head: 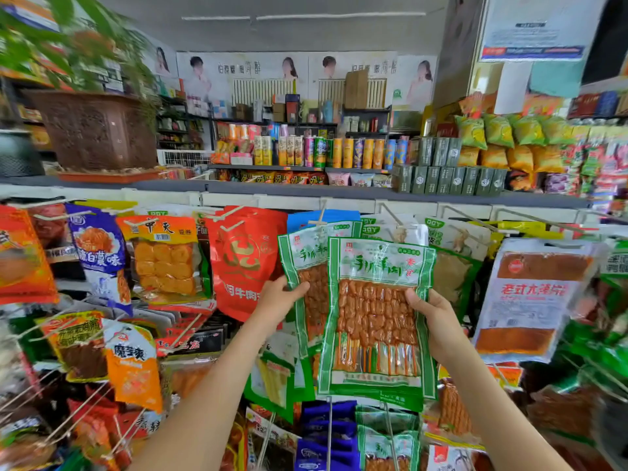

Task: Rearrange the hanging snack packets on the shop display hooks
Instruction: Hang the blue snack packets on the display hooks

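Observation:
Two green-edged clear packets of brown skewered snacks hang or are held at the middle of the display. My right hand (436, 321) grips the right edge of the front packet (377, 317), which is held in front of the rack. My left hand (278, 299) grips the left edge of the rear packet (307, 280), which hangs from a white hook (319, 223) under the shelf. The front packet overlaps the rear one. I cannot tell whether the front packet's top is on a hook.
Red packets (244, 260) hang left of my hands, orange (163, 256) and blue ones (100, 256) further left. A white-and-red packet (530, 300) hangs right. Bare hook rods (469, 217) jut out above it. More packets fill the lower rows. A potted plant (95, 127) stands on the shelf above.

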### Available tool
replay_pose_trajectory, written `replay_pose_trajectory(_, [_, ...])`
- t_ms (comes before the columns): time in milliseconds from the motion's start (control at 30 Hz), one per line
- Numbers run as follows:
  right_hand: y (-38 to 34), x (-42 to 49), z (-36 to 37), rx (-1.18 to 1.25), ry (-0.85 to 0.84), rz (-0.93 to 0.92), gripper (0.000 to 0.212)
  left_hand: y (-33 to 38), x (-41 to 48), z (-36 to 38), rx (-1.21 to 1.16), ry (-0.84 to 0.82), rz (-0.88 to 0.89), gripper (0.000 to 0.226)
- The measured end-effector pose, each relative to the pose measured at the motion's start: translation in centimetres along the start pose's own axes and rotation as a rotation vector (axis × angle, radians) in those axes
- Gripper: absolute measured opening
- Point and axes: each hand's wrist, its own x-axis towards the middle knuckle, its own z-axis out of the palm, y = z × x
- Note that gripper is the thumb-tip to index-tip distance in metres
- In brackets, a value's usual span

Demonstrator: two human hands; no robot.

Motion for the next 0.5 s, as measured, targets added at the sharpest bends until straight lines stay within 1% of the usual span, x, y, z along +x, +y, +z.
replay_pose_trajectory(33, [0.1, -0.1, -0.2, -0.006, -0.024, -0.004, 0.054, 0.2, -0.4, 0.2, -0.032, -0.028, 0.013, 0.087])
replay_pose_trajectory(100, [0.2, -0.5, -0.3, -0.037, 0.005, -0.043, 0.095, 1.0, -2.2, 0.7, -0.180, -0.074, 0.047, 0.079])
replay_pose_trajectory(133, [0.1, -0.6, -0.1, -0.008, 0.002, -0.039, 0.098, 1.3, -2.9, 0.9, -0.270, -0.082, 0.058, 0.073])
replay_pose_trajectory(200, [0.0, -0.8, 0.2, 0.059, -0.005, -0.053, 0.071, 1.8, -4.1, 1.0, -0.399, -0.066, 0.051, 0.065])
replay_pose_trajectory(233, [0.1, -0.6, 0.3, 0.058, 0.005, -0.065, 0.064, 2.3, -4.9, 0.9, -0.424, -0.051, 0.053, 0.066])
replay_pose_trajectory(267, [0.0, -0.7, 0.8, 0.043, 0.002, -0.052, 0.064, 2.6, -5.7, 0.7, -0.431, -0.035, 0.066, 0.066])
replay_pose_trajectory(300, [0.1, -0.8, 1.1, 0.027, -0.017, -0.060, 0.068, 2.9, -6.4, 0.4, -0.429, -0.040, 0.078, 0.065])
replay_pose_trajectory(367, [0.5, -0.5, 1.4, 0.033, -0.034, -0.047, 0.081, 2.7, -7.3, -0.2, -0.440, -0.057, 0.092, 0.059])
replay_pose_trajectory(400, [0.5, -0.9, 1.7, 0.031, -0.041, -0.036, 0.086, 2.5, -7.6, -0.6, -0.458, -0.060, 0.082, 0.059])
replay_pose_trajectory(433, [0.6, -1.3, 1.9, 0.028, -0.051, -0.040, 0.088, 2.1, -7.8, -0.9, -0.483, -0.065, 0.057, 0.064])
replay_pose_trajectory(500, [1.3, -1.2, 2.3, 0.045, -0.078, -0.029, 0.084, 1.1, -7.7, -1.5, -0.524, -0.043, 0.016, 0.076])
